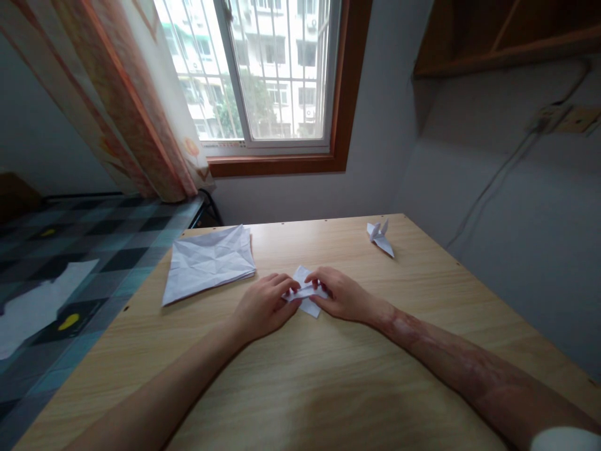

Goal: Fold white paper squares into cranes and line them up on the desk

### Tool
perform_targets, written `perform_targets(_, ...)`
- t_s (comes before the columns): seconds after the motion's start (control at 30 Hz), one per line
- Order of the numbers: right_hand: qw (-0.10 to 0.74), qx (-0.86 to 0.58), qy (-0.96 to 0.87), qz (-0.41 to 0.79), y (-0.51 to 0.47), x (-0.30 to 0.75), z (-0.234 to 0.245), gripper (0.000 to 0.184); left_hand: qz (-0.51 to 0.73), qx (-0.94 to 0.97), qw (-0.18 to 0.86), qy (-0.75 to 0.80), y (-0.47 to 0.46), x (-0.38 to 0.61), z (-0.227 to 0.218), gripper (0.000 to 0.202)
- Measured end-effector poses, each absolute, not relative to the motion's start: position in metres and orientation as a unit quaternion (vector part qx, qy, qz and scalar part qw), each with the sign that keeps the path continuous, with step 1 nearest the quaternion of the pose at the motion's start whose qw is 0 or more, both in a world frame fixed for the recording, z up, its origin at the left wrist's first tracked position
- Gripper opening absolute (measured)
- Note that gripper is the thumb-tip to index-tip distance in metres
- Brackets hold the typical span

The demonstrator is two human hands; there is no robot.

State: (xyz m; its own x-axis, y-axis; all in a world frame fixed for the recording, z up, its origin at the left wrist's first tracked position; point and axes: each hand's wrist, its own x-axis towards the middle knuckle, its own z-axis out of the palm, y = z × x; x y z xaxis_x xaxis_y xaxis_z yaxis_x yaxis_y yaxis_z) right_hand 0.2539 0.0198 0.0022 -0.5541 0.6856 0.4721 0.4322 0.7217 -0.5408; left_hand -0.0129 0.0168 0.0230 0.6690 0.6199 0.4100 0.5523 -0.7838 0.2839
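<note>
Folded paper [306, 293] pinched between both hands on table [328, 376]

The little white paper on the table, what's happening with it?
A person's two hands are on it. The left hand and right hand both pinch the small folded piece of white paper on the light wooden table. A stack of creased white paper sheets lies to the left, and a little folded white paper figure sits farther back on the right.
</note>
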Motion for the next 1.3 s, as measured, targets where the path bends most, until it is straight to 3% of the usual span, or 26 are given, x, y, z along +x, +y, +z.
perform_targets(0.17,0.339,-0.311,-0.876,0.148,0.017,0.254,0.005,0.028,0.248,0.917,0.07,0.304,0.015,-0.011,0.027,0.016)
perform_targets(0.33,0.34,-0.32,-0.874,0.132,0.021,0.255,0.002,0.012,0.248,0.918,0.077,0.3,0.016,-0.011,0.026,0.016)
perform_targets(0.47,0.335,-0.327,-0.876,0.114,0.024,0.255,-0.001,0.02,0.249,0.913,0.064,0.316,0.018,-0.012,0.022,0.009)
perform_targets(1.0,0.323,-0.304,-0.889,0.111,0.019,0.255,0.004,0.04,0.272,0.909,0.06,0.309,0.016,-0.013,0.023,0.014)
perform_targets(1.13,0.327,-0.291,-0.891,0.118,0.017,0.255,0.007,0.032,0.268,0.908,0.05,0.317,0.016,-0.014,0.02,0.018)
perform_targets(1.23,0.329,-0.273,-0.894,0.134,0.016,0.256,0.009,0.008,0.262,0.906,0.044,0.329,0.017,-0.014,0.018,0.017)
perform_targets(1.3,0.326,-0.271,-0.895,0.138,0.017,0.256,0.008,0.015,0.254,0.906,0.038,0.336,0.017,-0.013,0.018,0.02)
